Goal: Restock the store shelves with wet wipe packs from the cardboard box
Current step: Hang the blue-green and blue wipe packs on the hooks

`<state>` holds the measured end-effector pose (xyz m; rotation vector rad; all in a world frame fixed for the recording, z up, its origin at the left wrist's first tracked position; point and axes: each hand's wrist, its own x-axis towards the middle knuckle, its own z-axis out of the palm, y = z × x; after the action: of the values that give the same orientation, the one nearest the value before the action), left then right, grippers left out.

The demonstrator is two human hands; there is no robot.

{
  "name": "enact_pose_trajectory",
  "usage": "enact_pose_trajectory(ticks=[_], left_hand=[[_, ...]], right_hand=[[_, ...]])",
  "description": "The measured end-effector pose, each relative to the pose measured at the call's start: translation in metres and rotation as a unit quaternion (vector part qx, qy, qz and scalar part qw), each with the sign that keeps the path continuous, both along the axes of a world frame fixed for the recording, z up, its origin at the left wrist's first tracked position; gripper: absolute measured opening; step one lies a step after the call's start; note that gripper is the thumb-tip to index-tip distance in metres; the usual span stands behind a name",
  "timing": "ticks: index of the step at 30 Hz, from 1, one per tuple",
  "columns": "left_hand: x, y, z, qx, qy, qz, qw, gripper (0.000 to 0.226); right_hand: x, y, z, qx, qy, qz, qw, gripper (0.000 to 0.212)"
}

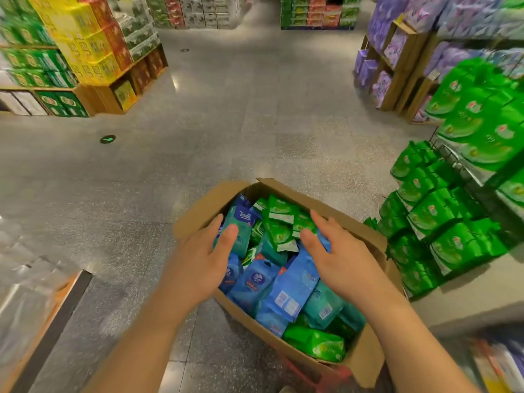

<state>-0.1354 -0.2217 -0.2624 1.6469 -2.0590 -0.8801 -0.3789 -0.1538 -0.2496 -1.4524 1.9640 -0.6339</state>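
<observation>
An open cardboard box (365, 361) sits low in front of me, full of blue, teal and green wet wipe packs (286, 290). My left hand (204, 259) hovers over the box's left side with its fingers fairly straight, the thumb next to a teal Tempo pack (241, 225). My right hand (340, 259) reaches in from the right, fingers extended over a bunch of green packs (280, 225). Neither hand plainly grips a pack. A green pack (317, 343) lies at the box's near end.
Shelves on the right hold several green packs (442, 217), with purple goods (397, 43) on wooden racks behind them. Stacked green, yellow and red cartons (79, 52) stand at the far left. Grey floor (226, 109) stretches ahead. A low display edge (56, 321) is at my near left.
</observation>
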Motion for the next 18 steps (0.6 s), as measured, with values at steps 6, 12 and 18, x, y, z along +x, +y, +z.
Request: enact_pose_trajectory(ticks=[6, 12, 18], left_hand=[[-0.006, -0.026, -0.022, 0.065, 0.011, -0.001, 0.998, 0.093], [-0.004, -0.074, -0.050, 0.131, 0.028, -0.014, 0.991, 0.095], [-0.002, -0.119, -0.061, 0.211, 0.067, -0.041, 0.974, 0.071]], right_hand=[[-0.008, -0.020, -0.016, 0.017, -0.018, -0.010, 1.000, 0.066], [0.000, -0.050, -0.039, 0.063, 0.003, -0.035, 0.997, 0.068], [0.021, -0.093, -0.070, 0.086, 0.020, -0.107, 0.990, 0.057]])
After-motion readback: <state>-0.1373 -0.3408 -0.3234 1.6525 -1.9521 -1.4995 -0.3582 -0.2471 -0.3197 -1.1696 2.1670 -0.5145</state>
